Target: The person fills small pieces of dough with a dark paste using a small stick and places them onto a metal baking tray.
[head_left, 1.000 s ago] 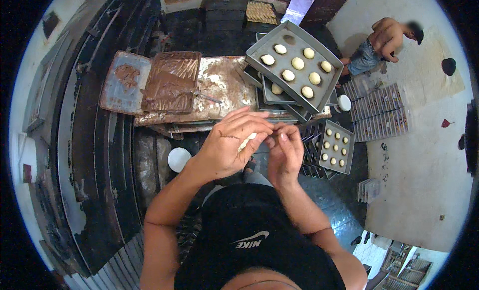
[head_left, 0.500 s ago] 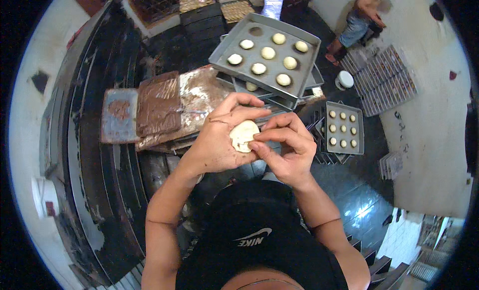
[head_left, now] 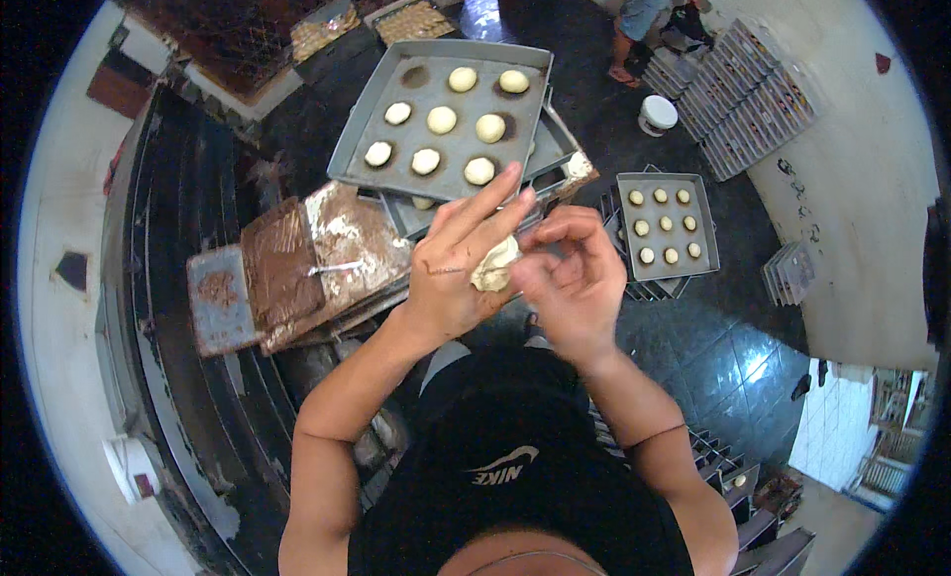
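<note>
My left hand (head_left: 444, 279) cups a small piece of pale dough (head_left: 495, 265) at its palm, its upper fingers stretched toward the tray. From the other side, my right hand (head_left: 577, 289) presses the dough's edge with bent thumb and fingers, somewhat blurred. The dough looks gathered and crumpled; whatever lies inside it is hidden. Just beyond my hands, a square grey metal tray (head_left: 466, 48) bears rows of round dough balls (head_left: 441, 119) and one bare dark spot at its far left corner. My left fingertips overlap the tray's near edge in view; whether they touch it I cannot tell.
A brown slab (head_left: 282, 259) and a flat metal tool (head_left: 337, 268) lie on the floury worktop at left. More trays sit beneath the near one. Another tray of dough balls (head_left: 666, 222) tops a stack at right. Beyond are a white bucket (head_left: 657, 114) and a person's legs (head_left: 634, 31).
The dough has gone from a flat, open disc to a gathered, folded lump between my hands. My view has shifted, so the trays appear farther left.
</note>
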A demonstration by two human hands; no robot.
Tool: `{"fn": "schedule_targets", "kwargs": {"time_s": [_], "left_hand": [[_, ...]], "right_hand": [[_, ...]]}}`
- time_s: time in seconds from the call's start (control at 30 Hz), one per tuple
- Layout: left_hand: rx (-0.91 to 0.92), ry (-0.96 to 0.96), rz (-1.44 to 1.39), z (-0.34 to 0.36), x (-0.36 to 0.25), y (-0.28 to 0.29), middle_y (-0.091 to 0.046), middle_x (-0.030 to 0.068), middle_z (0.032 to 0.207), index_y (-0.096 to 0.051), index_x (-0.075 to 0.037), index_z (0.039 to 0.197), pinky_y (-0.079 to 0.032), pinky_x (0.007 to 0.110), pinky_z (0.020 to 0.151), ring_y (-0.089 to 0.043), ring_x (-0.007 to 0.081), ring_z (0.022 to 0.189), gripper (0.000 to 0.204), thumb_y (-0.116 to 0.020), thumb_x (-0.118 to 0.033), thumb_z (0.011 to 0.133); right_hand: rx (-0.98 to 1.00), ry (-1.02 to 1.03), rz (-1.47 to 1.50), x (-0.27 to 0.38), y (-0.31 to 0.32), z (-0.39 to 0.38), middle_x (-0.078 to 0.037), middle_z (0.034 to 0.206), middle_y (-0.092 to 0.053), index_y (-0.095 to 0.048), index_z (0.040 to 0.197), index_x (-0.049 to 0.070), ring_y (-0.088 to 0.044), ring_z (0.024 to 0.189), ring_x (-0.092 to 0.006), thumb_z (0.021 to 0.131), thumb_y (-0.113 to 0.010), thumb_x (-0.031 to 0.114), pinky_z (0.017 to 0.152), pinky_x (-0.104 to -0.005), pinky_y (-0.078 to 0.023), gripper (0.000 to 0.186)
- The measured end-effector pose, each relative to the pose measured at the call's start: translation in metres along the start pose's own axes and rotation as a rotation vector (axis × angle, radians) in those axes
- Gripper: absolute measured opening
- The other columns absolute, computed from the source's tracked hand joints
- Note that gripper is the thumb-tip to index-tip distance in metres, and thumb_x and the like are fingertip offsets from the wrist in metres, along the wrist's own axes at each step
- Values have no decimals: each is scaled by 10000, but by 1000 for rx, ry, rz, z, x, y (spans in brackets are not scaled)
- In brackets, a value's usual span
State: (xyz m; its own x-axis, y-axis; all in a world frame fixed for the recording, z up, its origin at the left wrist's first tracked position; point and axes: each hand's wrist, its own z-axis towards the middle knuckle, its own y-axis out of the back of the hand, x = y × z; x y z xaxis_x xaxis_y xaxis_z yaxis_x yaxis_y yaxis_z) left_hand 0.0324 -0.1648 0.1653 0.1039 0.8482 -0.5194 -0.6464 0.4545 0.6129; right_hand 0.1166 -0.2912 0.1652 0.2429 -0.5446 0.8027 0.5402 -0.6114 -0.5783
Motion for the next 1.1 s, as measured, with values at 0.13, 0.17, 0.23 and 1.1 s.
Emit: {"fn": "schedule_targets", "kwargs": {"time_s": [0.13, 0.17, 0.23, 1.1], "left_hand": [[68, 6, -196, 18, 1, 5, -674, 136, 1328, -719, -67, 1222, -517, 415, 949, -700, 307, 1081, 430, -797, -110, 801], [133, -86, -107, 19, 12, 17, -684, 132, 1287, -726, -56, 1164, -505, 420, 966, -700, 310, 1058, 364, -790, -103, 808], [169, -164, -76, 21, 20, 27, -712, 116, 1068, -707, -37, 925, -479, 446, 1003, -694, 309, 979, 81, -732, -93, 871], [-27, -108, -707, -18, 78, 101, -660, 166, 1145, -710, -39, 1230, -544, 342, 873, -670, 267, 1018, 488, -889, -196, 803]], "right_hand": [[376, 428, -708, 3, 12, 17, -105, 1020, -603, -760, 908, 72, -605, 946, -238, 736, -869, 19, 786, -343, -524, 210], [403, 633, -989, 10, 7, 16, -130, 1033, -592, -778, 924, 77, -580, 954, -248, 745, -865, 43, 819, -358, -504, 202], [272, 589, -836, 0, -2, 13, -126, 1029, -590, -766, 920, 63, -563, 952, -243, 762, -847, 47, 843, -360, -487, 179], [-31, 667, -199, -93, -120, 0, -282, 1367, -582, -589, 1192, -36, -568, 1324, -443, 1105, -467, 226, 1109, -553, -492, 302]]}}
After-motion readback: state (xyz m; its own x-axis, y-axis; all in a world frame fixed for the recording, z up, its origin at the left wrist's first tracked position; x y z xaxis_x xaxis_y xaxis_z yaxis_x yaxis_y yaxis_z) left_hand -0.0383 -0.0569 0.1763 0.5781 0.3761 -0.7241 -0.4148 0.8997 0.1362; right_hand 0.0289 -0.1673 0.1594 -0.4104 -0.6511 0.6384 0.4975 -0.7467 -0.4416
